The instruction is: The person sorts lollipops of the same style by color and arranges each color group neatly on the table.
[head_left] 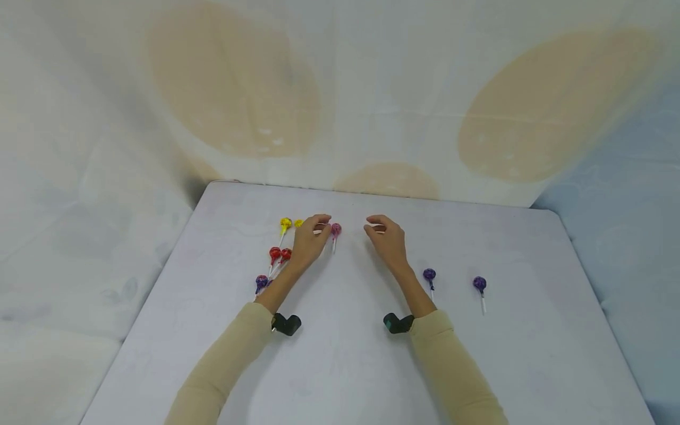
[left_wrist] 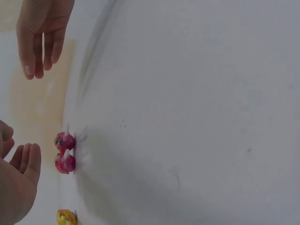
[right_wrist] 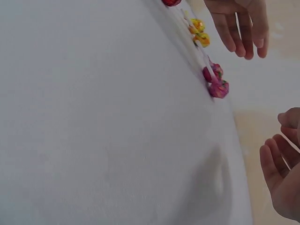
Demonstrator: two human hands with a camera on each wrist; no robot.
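Two pink lollipops (left_wrist: 64,140) lie side by side on the pale table (head_left: 345,354) near its far edge; one of them shows in the head view (head_left: 336,229). My left hand (head_left: 323,225) hovers just left of them with fingers relaxed and loosely curved, holding nothing (left_wrist: 21,168). A short gap to the right, my right hand (head_left: 373,228) hangs with fingers loosely curled and empty (right_wrist: 279,161). The pink lollipops (right_wrist: 218,88) lie between the two hands, and neither hand touches them.
Two yellow lollipops (head_left: 285,223), two red ones (head_left: 280,254) and a purple one (head_left: 261,282) lie in a column left of my left forearm. Two more purple lollipops (head_left: 429,274) (head_left: 480,284) lie right of my right forearm. A draped cloth backdrop (head_left: 340,106) rises behind the table.
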